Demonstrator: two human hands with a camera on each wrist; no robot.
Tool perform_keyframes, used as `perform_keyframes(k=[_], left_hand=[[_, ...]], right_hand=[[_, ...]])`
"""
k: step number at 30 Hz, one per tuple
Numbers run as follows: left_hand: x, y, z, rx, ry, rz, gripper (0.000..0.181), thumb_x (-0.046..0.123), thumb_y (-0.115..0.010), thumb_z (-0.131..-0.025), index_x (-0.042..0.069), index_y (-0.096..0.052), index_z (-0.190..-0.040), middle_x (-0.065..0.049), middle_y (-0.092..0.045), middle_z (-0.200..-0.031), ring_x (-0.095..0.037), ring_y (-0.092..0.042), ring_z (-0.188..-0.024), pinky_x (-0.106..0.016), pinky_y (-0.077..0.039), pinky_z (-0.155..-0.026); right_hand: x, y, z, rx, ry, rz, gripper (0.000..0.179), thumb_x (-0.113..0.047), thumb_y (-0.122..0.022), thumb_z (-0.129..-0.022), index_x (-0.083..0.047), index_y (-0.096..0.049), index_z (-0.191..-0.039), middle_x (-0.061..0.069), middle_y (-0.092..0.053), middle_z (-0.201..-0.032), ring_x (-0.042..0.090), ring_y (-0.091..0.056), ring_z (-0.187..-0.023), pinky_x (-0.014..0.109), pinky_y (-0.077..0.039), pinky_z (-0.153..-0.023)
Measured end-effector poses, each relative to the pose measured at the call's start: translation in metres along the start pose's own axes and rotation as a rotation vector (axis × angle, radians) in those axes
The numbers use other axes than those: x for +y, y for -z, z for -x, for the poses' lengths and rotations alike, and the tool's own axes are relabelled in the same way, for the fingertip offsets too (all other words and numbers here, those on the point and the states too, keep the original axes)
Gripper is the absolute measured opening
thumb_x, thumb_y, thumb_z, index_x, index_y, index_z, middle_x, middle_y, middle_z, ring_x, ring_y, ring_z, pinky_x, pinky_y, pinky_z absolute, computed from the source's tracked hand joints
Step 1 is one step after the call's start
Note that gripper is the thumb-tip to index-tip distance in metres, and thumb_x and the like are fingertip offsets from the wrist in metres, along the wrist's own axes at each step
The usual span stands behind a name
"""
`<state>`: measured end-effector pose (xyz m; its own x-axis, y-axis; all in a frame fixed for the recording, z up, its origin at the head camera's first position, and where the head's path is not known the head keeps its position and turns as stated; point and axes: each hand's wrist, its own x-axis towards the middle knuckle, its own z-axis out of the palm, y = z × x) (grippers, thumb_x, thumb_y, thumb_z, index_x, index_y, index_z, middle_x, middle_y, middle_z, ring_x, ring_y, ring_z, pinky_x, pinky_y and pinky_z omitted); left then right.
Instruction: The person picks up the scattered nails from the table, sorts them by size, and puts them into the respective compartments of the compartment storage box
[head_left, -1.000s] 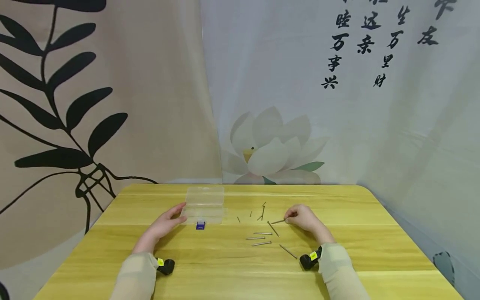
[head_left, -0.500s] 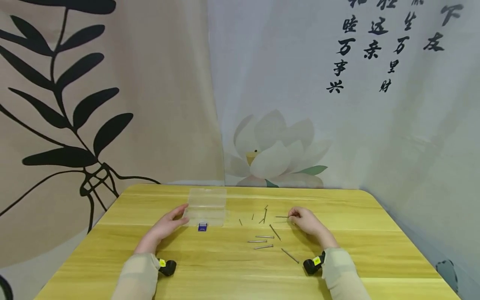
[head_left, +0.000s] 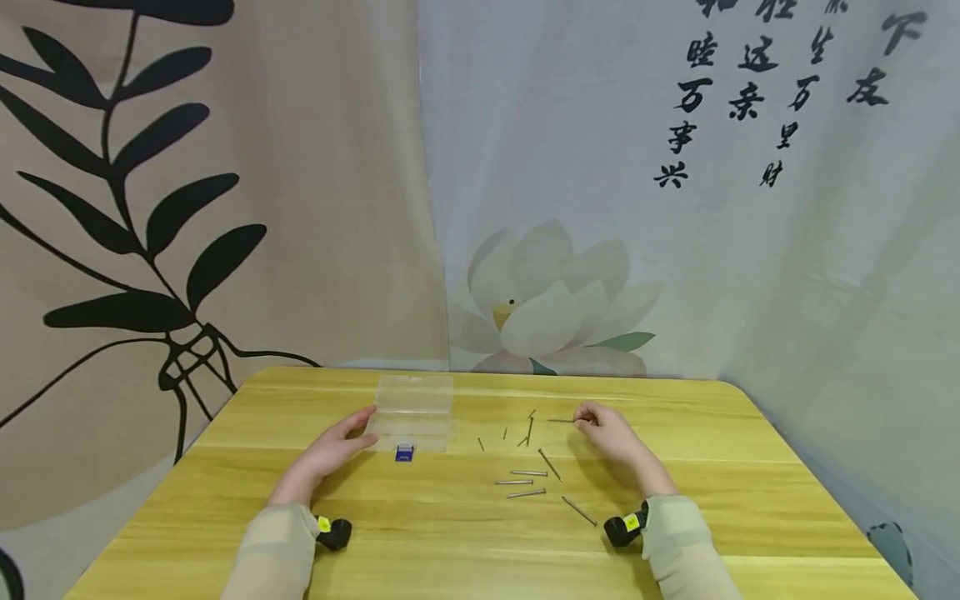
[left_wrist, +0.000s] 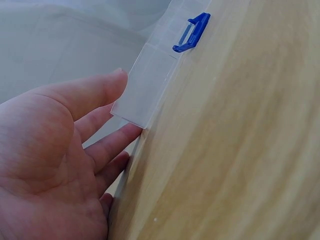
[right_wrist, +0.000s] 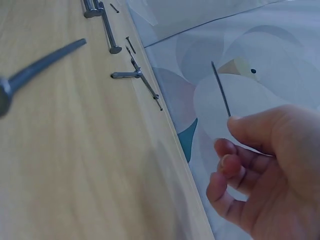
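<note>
My right hand [head_left: 606, 432] pinches a thin nail [head_left: 561, 421] between thumb and fingers, raised over the table's right side. In the right wrist view the nail [right_wrist: 220, 90] sticks out past the thumb tip, its held end hidden in the fingers. A clear plastic box [head_left: 412, 429], lid laid back and a blue latch [head_left: 405, 453] at its front, stands left of centre. At its left end rests my left hand [head_left: 337, 446], fingers loosely extended. Seen from the left wrist, the thumb reaches the upper edge of the box [left_wrist: 145, 85] and a fingertip meets its lower corner.
Several nails of different lengths lie between the box and my right hand, among them a long nail [head_left: 550, 465], a nearer nail [head_left: 579, 511] and a short nail [head_left: 481, 444]. The wooden table [head_left: 450, 542] ends at a printed cloth backdrop [head_left: 562, 167].
My right hand has lifted the nail off the table, turned it level and drawn slightly back toward the far side. The left hand stays at the box. The head view has shifted a little.
</note>
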<state>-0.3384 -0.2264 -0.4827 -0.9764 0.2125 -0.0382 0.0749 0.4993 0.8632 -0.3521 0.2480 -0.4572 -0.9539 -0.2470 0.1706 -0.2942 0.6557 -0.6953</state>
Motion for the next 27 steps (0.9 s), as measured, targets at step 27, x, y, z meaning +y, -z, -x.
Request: perform_keyframes(k=[27], left_hand=[[0.001, -0.001, 0.002, -0.004, -0.024, 0.028, 0.062, 0.022, -0.054, -0.101, 0.005, -0.026, -0.153, -0.027, -0.027, -0.152, -0.045, -0.022, -0.140, -0.061, -0.020, -0.110]], right_hand=[[-0.021, -0.008, -0.011, 0.028, 0.070, -0.019, 0.010, -0.014, -0.055, -0.100, -0.006, -0.060, -0.102, 0.005, -0.056, -0.089, 0.019, -0.047, -0.075, 0.034, -0.041, -0.066]])
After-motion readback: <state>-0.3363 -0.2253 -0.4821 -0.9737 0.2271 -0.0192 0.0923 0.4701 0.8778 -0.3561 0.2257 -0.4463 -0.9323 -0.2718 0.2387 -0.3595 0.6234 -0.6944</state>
